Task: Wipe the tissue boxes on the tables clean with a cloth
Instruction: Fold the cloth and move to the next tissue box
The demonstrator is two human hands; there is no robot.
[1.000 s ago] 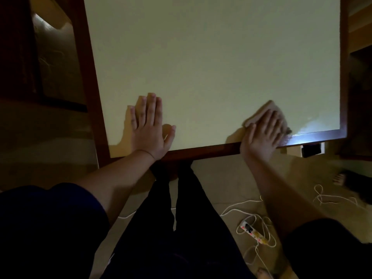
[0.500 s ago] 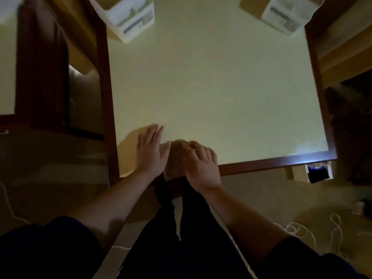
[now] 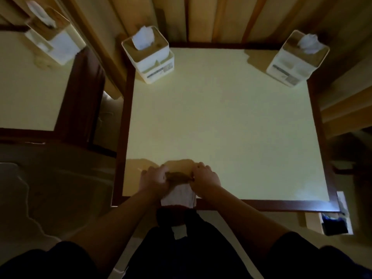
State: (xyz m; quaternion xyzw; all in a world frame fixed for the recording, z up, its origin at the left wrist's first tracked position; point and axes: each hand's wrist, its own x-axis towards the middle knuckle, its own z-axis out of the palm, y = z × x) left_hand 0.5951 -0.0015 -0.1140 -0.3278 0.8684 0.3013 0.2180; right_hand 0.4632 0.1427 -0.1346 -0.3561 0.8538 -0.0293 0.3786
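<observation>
a: how far along is the wiping?

b: barely begun, by my reading. both hands are at the near edge of the table (image 3: pixel 221 127), gathering the cloth (image 3: pixel 178 190). neither tissue box is being touched.

a: where are the boxes?

b: one tissue box (image 3: pixel 150 57) stands on the far left corner, a second tissue box (image 3: pixel 296 59) on the far right corner. a third box (image 3: pixel 54 43) sits on the neighbouring table (image 3: pixel 26 87) to the left, blurred.

a: and the hands?

b: the left hand (image 3: pixel 153 181) and right hand (image 3: pixel 204 178) both have fingers curled round the cloth, holding it bunched between them, its pale end hanging over the near edge.

a: how do the boxes look?

b: white, squarish, upright, each with a tissue poking out of a tan top and a label on the near side. the light is dim, so i cannot tell whether they are dusty or clean.
</observation>
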